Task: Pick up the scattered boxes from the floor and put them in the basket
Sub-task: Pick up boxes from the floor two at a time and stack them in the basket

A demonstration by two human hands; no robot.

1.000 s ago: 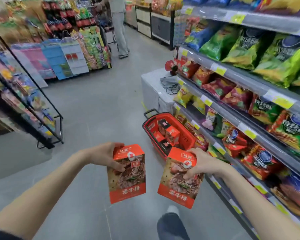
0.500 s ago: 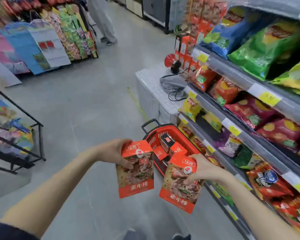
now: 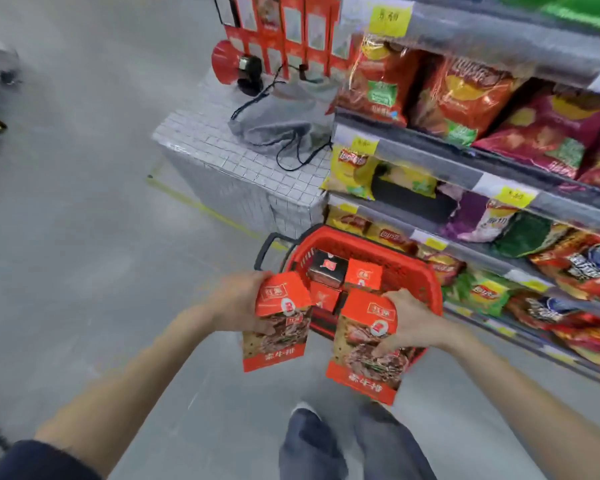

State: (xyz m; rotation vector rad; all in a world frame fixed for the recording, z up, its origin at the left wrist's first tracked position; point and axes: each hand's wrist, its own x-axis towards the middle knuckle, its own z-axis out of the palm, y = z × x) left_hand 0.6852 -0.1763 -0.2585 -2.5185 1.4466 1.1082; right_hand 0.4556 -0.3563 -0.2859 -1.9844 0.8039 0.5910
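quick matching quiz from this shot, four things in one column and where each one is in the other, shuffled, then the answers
Things:
1. red basket
2. grey bag
3. yellow crisp bag
4. left box

Places:
a. lying on the tiled platform
b. held up in the left hand
c. on the floor beside the lowest shelf
d. on a shelf next to the platform

Pairs: 1-c, 2-a, 3-d, 4-b

Not in the quiz: the right hand grips the right box.
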